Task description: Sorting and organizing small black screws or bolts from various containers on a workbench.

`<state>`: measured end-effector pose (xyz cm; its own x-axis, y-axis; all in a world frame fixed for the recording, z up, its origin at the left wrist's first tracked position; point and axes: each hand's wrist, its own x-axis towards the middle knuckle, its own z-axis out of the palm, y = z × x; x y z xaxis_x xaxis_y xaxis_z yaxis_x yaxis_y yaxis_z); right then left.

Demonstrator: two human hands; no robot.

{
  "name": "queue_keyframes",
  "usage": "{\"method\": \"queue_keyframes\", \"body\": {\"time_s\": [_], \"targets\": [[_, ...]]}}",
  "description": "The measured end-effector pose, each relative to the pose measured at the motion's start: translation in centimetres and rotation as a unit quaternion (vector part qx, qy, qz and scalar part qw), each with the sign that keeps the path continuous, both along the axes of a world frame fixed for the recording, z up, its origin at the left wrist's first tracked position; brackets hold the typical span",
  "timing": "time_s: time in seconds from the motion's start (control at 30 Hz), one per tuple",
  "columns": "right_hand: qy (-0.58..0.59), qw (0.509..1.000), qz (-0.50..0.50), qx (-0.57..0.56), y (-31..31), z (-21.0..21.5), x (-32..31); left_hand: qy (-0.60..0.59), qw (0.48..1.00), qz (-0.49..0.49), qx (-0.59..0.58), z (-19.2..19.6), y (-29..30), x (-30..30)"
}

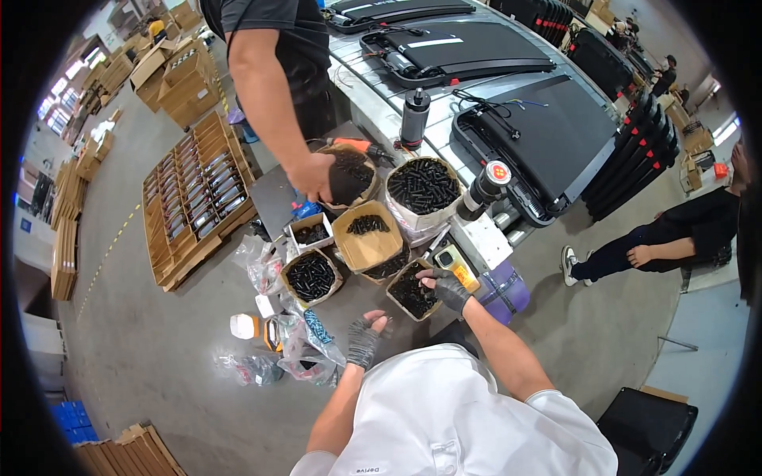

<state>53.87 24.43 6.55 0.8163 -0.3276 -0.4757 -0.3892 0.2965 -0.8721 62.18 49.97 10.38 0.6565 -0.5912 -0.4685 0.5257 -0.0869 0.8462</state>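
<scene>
My right hand, in a dark fingerless glove, is over a small cardboard box of small black screws. Its thumb and fingers are pinched together above the box's right side; what they hold, if anything, is too small to make out. Close to my body on the left, my left hand wears a grey glove, its bare fingertips curled together. Whatever is between those fingertips cannot be made out. Beyond my hands stand an open box of dark fasteners, a box of black cylindrical parts and a larger, fuller one.
A co-worker's hand reaches to a box across the table. A yellow device and dark motor are at right. Plastic bags lie left; black panels rest on the rollers behind.
</scene>
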Motion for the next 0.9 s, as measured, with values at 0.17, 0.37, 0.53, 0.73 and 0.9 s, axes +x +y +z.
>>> {"method": "queue_keyframes", "body": {"time_s": [0.17,0.37,0.53,0.73,0.9], "targets": [[-0.046,0.935,-0.104,0.335,0.7,0.4,-1.4,-0.017,1.000,-0.003,-0.002,-0.2,-0.5,0.0],[-0.052,0.946,-0.138,0.287,1.2,0.9,-1.4,-0.032,0.999,-0.028,0.004,0.7,-1.8,0.2],[-0.100,0.926,-0.128,0.340,1.7,2.2,-1.4,-0.028,0.999,-0.020,-0.035,1.0,-3.2,0.8],[-0.089,0.898,-0.183,0.390,2.3,2.8,-1.7,-0.057,0.997,-0.027,-0.035,1.5,-4.2,0.8],[-0.073,0.898,-0.204,0.383,2.5,2.9,-1.4,-0.036,0.998,-0.038,-0.031,1.2,-4.1,0.7]]}}
